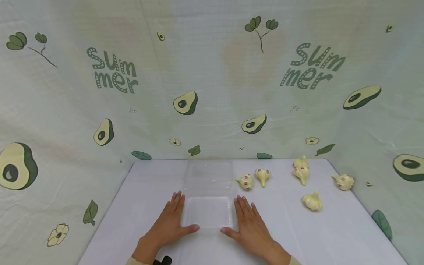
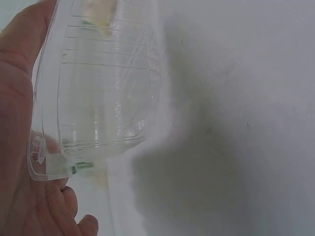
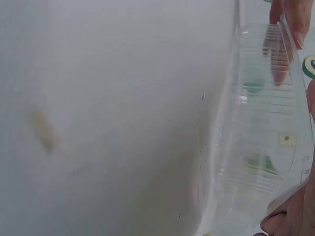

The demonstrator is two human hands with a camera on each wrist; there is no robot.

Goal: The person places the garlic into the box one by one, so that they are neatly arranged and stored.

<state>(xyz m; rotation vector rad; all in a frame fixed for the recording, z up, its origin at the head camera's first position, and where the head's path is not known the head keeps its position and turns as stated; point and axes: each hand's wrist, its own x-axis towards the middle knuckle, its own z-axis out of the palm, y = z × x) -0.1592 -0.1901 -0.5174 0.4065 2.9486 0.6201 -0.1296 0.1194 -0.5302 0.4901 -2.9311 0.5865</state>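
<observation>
A clear plastic clamshell container (image 1: 209, 227) stands on the table with its lid (image 1: 209, 173) folded back behind the base. Nothing shows inside its base. My left hand (image 1: 169, 219) lies along the left side of the container, fingers straight and thumb stretched toward its near edge. On the opposite side my right hand (image 1: 249, 227) mirrors it, fingers straight and thumb pointing inward. The left wrist view shows the container's rim (image 2: 42, 105) right against the left palm. In the right wrist view the ribbed clear wall (image 3: 256, 123) appears between the hands.
Several garlic bulbs lie to the right: two near the lid, a bulb (image 1: 245, 182) and another (image 1: 262, 176); a pair farther back (image 1: 301, 173); one nearer (image 1: 312, 201); and one at the right edge (image 1: 343, 182). A printed cloth (image 1: 212, 73) surrounds the white table (image 1: 132, 206).
</observation>
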